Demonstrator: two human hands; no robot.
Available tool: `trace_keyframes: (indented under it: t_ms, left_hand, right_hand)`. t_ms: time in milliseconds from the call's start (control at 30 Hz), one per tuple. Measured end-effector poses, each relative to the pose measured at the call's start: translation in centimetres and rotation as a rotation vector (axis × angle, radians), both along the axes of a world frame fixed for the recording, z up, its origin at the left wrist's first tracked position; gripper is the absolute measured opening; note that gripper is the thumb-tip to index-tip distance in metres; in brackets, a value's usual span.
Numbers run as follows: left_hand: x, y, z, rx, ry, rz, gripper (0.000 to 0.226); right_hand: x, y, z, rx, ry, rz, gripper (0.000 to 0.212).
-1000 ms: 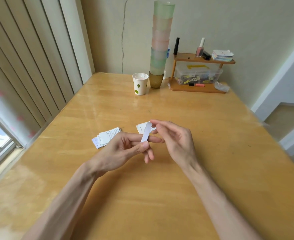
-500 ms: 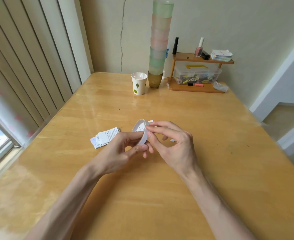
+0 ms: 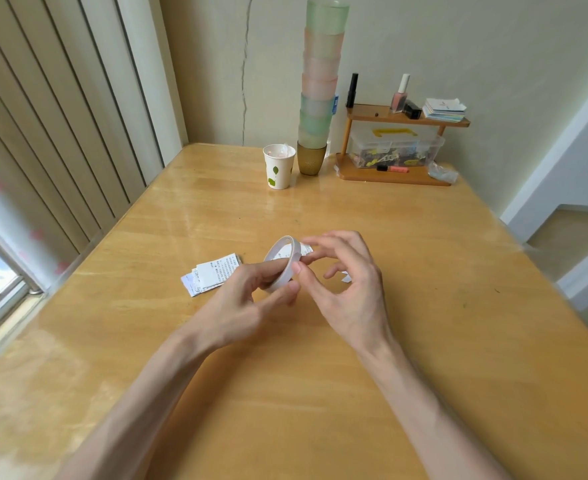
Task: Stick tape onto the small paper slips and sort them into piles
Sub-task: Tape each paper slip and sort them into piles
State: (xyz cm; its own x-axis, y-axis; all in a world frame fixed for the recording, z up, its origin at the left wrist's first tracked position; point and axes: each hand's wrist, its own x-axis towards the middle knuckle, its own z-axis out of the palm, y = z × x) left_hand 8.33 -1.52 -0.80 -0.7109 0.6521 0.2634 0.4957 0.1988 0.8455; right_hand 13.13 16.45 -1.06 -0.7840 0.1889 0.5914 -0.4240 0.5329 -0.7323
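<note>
Mid-frame, above the glossy wooden bench (image 3: pixel 320 393), the left hand (image 3: pixel 240 306) grips a thin white tape roll (image 3: pixel 283 261), a tilted ring. The right hand (image 3: pixel 351 289) pinches its rim with thumb and forefinger. Printed paper slips (image 3: pixel 213 273) lie fanned just left of the hands, well inside the bench's left edge. At the top, by the wall, stand a paper cup (image 3: pixel 278 166), stacked frosted cups (image 3: pixel 320 81) and a small wooden shelf (image 3: pixel 406 116).

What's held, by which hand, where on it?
The left hand grips the tape roll by its lower rim. The right hand touches the outer band with its thumb; whether it pinches is unclear.
</note>
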Motion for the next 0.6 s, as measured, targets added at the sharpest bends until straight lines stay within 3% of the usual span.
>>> trace_keyframes:
  t_ms: [67, 200, 333, 533, 600]
  left_hand:
    - [0.05, -0.08, 0.04, -0.018, -0.012, 0.009, 0.037]
    - [0.14, -0.11, 0.22, -0.047, -0.028, 0.032, 0.043]
    - [-0.03, -0.03, -0.15, -0.079, 0.06, 0.105, 0.038]
    - [-0.02, 0.21, -0.13, -0.041, 0.071, 0.15, 0.029]
    - [-0.03, 0.16, -0.12, -0.037, 0.055, 0.145, 0.029]
  right_hand:
    - [-0.04, 0.08, -0.12, 0.009, -0.015, -0.019, 0.034]
    - [0.18, 0.04, -0.13, 0.059, 0.005, -0.042, 0.013]
    - [0.1, 0.14, -0.12, 0.045, -0.049, -0.037, 0.006]
    - [-0.26, -0.08, -0.47, -0.07, -0.135, -0.02, 0.009]
    - [-0.36, -0.31, -0.62, -0.107, -0.098, 0.01, 0.029]
